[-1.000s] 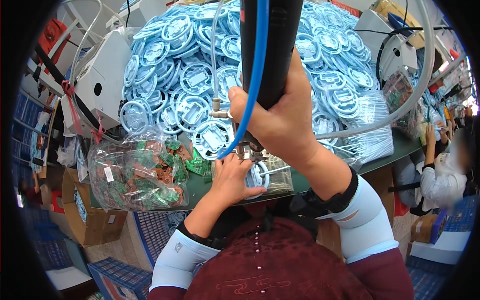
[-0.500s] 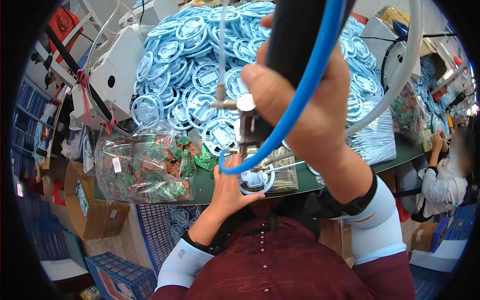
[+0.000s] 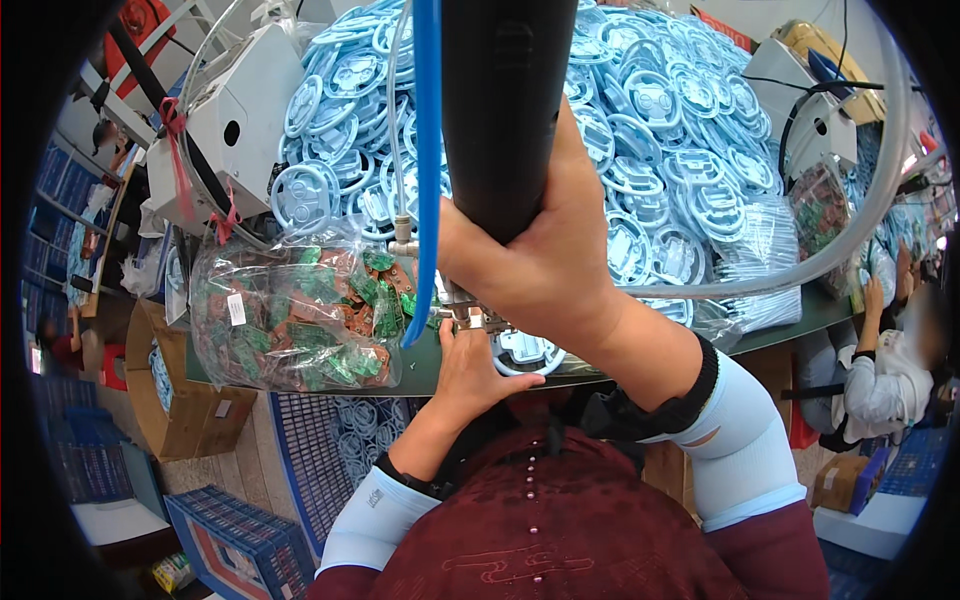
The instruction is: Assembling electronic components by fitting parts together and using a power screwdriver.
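Observation:
My right hand (image 3: pixel 550 255) is wrapped round the thick black body of a powered screwdriver (image 3: pixel 505 100), held upright over the table's near edge. A blue hose (image 3: pixel 427 150) runs down beside it, and its metal fittings (image 3: pixel 403 240) show left of my fingers. The screwdriver's tip is hidden behind the right hand. At the near edge, my left hand (image 3: pixel 468 372) grips the left side of a round light-blue plastic casing (image 3: pixel 528 352), thumb along its near rim. The hand and tool above cover the casing's far part.
A big heap of light-blue casings (image 3: pixel 650 100) fills the table's back. Clear bags of green-brown circuit boards (image 3: pixel 290 320) lie left. White machine boxes (image 3: pixel 235 120) stand on both sides; a clear hose (image 3: pixel 840 265) arcs right. A blue crate (image 3: pixel 300 450) sits below. Another person (image 3: pixel 890 380) works at right.
My right hand and the screwdriver have swung left and stand more upright, in front of the casing. The blue hose now hangs straighter on the left. My left hand stays at the casing.

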`<act>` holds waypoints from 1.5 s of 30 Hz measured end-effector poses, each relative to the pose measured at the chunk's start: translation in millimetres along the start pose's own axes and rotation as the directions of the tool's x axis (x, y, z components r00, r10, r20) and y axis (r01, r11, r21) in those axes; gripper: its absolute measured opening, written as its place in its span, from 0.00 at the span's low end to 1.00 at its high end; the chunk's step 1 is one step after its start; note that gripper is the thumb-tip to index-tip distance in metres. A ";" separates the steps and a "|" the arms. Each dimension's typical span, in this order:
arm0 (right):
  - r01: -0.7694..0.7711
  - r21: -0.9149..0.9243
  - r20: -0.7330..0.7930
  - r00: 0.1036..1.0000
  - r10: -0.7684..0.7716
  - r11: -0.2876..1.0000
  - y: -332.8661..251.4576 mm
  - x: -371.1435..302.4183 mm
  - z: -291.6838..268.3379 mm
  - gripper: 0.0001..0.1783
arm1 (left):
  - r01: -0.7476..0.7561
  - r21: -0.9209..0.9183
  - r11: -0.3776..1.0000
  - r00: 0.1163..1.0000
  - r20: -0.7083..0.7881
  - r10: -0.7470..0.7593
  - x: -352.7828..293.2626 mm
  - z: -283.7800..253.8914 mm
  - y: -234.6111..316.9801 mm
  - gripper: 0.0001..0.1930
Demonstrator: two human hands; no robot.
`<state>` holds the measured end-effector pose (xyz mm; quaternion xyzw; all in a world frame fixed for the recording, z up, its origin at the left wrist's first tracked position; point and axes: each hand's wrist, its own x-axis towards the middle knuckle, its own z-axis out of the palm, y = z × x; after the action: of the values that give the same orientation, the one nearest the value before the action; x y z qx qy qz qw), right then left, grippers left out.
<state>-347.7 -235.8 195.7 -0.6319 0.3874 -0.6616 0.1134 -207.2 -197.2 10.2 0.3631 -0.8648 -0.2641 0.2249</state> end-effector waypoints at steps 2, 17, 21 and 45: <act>-0.018 -0.005 0.001 1.000 0.018 1.000 -0.1 -3.7 1.1 0.24 | -0.049 -0.015 0.999 0.997 -0.065 0.048 1.4 0.4 0.9 0.55; -0.058 0.025 -0.057 0.997 0.059 0.998 -50.1 22.2 -49.4 0.24 | -0.039 0.031 0.999 0.998 -0.049 0.041 5.8 3.1 9.7 0.62; -0.137 0.039 -0.022 0.990 0.138 0.990 -34.9 -3.6 -48.8 0.25 | -0.031 0.186 0.982 0.997 -0.065 0.044 10.6 8.1 13.2 0.44; -0.086 0.079 -0.056 0.994 0.091 0.993 -16.9 -34.2 -28.4 0.24 | -0.179 0.163 0.970 0.978 -0.079 0.194 9.7 27.6 -9.3 0.47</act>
<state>-362.2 -192.1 184.0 -0.5894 0.3926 -0.6888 0.1551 -224.7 -201.9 -14.6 0.3087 -0.9014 -0.1560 0.2605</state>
